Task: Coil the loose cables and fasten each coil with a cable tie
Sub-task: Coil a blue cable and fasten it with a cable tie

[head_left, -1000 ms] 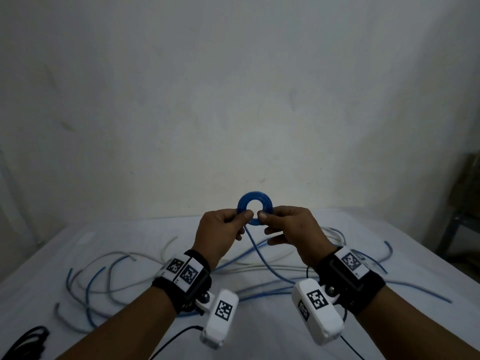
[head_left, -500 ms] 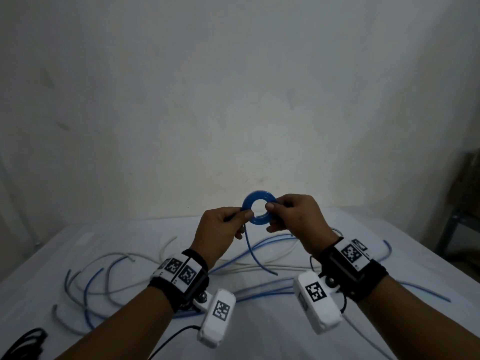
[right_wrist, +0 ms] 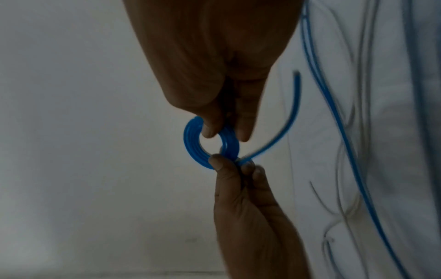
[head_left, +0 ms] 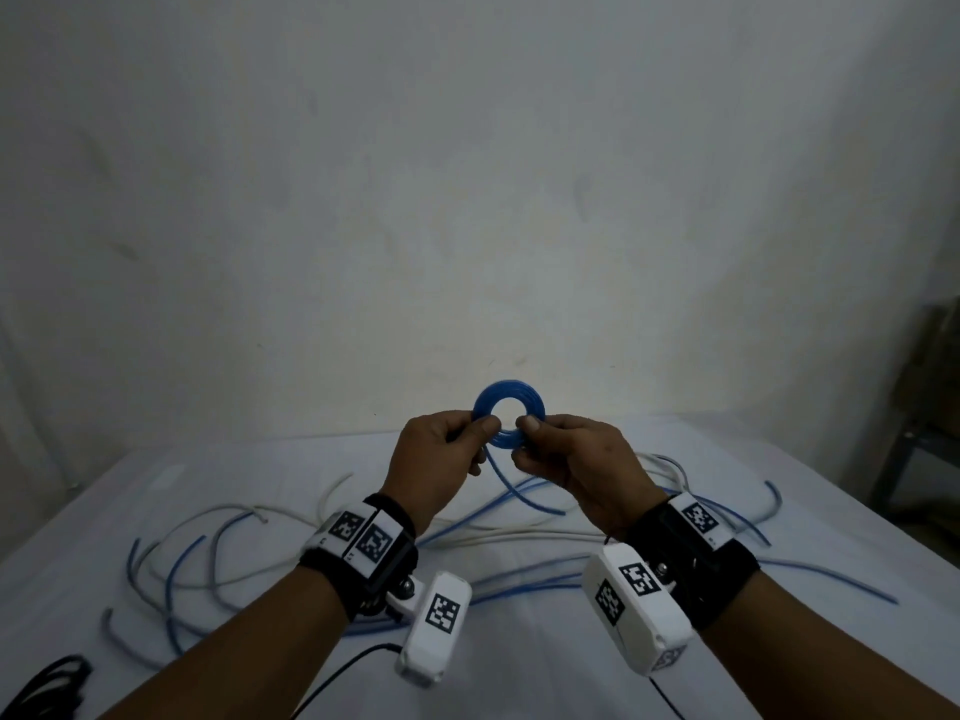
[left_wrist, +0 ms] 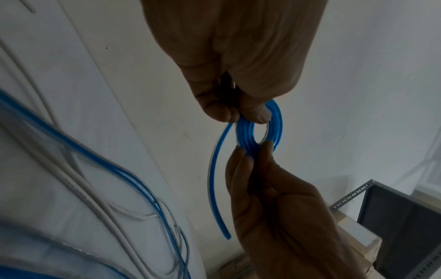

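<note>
A small blue cable coil [head_left: 509, 400] is held upright above the table between both hands. My left hand [head_left: 480, 431] pinches its left side with thumb and fingers. My right hand [head_left: 530, 431] pinches its right side. A short free tail [head_left: 514, 491] curves down from the coil's left side, its end hanging just over the table. In the left wrist view my left hand [left_wrist: 248, 113] grips the coil [left_wrist: 278, 128] from above and the tail [left_wrist: 212, 179] hangs free. In the right wrist view my right hand [right_wrist: 224, 132] pinches the coil [right_wrist: 190, 139], with the left hand [right_wrist: 226, 162] below it.
Several loose blue cables [head_left: 524, 574] and white cables [head_left: 514, 535] lie tangled across the white table [head_left: 519, 667]. A black cable bundle [head_left: 47, 683] sits at the front left edge. A metal shelf [head_left: 914, 459] stands to the right of the table.
The free tail has grown shorter as it wound onto the coil. Its end has come up off the heap of cables. Both hands stay in about the same place.
</note>
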